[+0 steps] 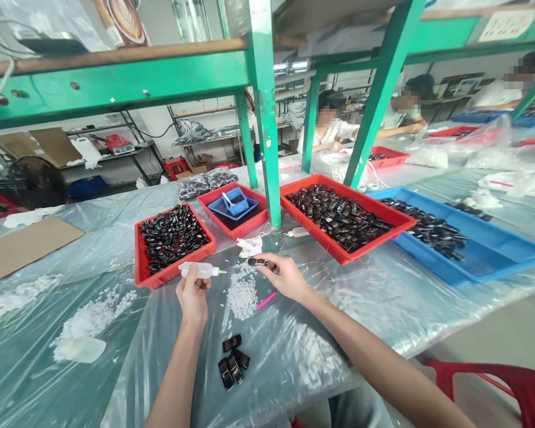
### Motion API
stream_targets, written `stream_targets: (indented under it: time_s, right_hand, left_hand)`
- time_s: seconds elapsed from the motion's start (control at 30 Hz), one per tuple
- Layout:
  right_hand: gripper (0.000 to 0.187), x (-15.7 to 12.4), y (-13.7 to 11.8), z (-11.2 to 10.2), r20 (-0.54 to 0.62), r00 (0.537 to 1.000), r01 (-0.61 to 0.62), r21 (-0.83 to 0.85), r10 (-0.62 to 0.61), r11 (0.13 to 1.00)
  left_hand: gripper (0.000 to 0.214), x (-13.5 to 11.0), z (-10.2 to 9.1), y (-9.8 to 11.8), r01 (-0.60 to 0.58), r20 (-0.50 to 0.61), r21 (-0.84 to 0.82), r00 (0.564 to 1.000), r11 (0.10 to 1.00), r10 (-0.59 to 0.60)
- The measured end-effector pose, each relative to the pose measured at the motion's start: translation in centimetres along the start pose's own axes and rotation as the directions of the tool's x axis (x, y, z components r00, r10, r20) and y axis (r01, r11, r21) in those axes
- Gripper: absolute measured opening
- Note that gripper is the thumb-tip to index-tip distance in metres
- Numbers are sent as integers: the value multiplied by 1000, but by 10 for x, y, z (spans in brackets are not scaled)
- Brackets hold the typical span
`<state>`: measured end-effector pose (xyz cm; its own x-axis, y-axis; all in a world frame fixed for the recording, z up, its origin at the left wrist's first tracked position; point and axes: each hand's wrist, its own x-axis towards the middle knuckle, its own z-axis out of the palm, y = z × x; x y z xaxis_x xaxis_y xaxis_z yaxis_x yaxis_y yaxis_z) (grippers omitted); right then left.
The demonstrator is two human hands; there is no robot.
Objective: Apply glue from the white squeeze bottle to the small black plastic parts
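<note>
My left hand [193, 295] is closed round a translucent squeeze bottle [200, 270] whose thin yellowish tip points right. Between the fingers of my right hand [285, 274] is a small black glossy plastic part [258, 262], a short gap away from that tip. Below and between the hands lies a spread of small white pieces [242, 295], with a pink stick [266, 301] at its right side. Nearer to me, several black parts [234, 362] rest in a loose group on the plastic-covered table. A crumpled white tissue [250, 246] lies just beyond my right hand.
Red trays full of black parts stand left [175, 245] and right [345, 217]. Between them a red tray [234, 209] holds blue containers. A blue tray [468, 238] sits farther right. Green shelf posts [266, 119] rise from the table. Other people [327, 125] sit across it.
</note>
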<state>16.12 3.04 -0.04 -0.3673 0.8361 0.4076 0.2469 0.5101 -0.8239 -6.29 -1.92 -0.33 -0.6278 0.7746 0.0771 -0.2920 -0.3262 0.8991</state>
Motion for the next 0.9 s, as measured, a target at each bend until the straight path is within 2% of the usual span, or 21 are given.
stream_targets:
  time_s: [0.1,0.2,0.33,0.43,0.57,0.63,0.73,0.83,0.9]
  right_hand:
    - [26,5,5,-36,-15,1000,-3,-181,0,983]
    - [24,4,10,-61,104,995,38,-341,-3,939]
    - [24,-2,12,-72,266,964,105,-460,24,882]
    - [26,-2,9,-71,307,951,134,-512,36,848]
    - [25,-3,-3,-58,277,961,121,-510,29,852]
    - [22,-8,-15,-43,334,942,161,-449,-1,879]
    - [21,-20,-37,-15,505,862,254,-349,-48,902]
    - [22,-35,-61,14,652,752,385,-320,-93,866]
    - [27,-44,-72,28,714,695,450,-339,-86,826]
  left_hand:
    - [37,-1,0,1,8,-2,-14,1000,1000,-8]
    - [37,-3,2,3,22,3,-39,1000,999,-22]
    - [35,-3,2,4,28,7,-54,1000,998,-28]
    - [36,-1,2,5,28,-16,-71,999,997,-29]
    - [37,1,2,5,19,-31,-81,999,997,-21]
    - [38,1,3,5,13,-50,-75,999,997,-16]
    - [40,1,3,4,5,-41,-47,999,999,-7]
    - [43,2,3,4,-3,-36,-37,999,999,2]
    - [44,3,3,4,-12,-28,-32,1000,999,11]
